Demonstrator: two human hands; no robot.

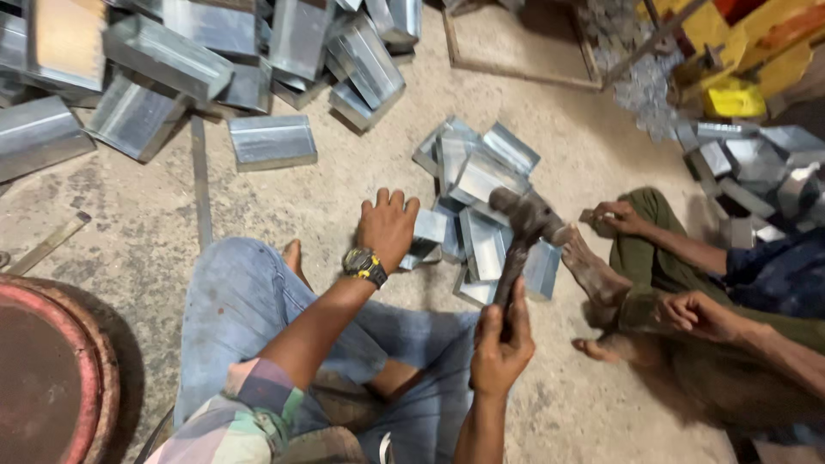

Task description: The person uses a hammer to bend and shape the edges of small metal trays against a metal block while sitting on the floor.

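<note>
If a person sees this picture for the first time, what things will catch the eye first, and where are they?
In the centre, the right hand grips a hammer raised over a small pile of folded metal pieces on the floor, while the left hand presses on one of them. A larger heap of metal boxes fills the top left, and a second person sits at the right.

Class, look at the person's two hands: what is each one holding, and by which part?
The right hand grips a hammer at the lower end of its handle. The left hand holds nothing; it rests flat on a small metal box.
</note>
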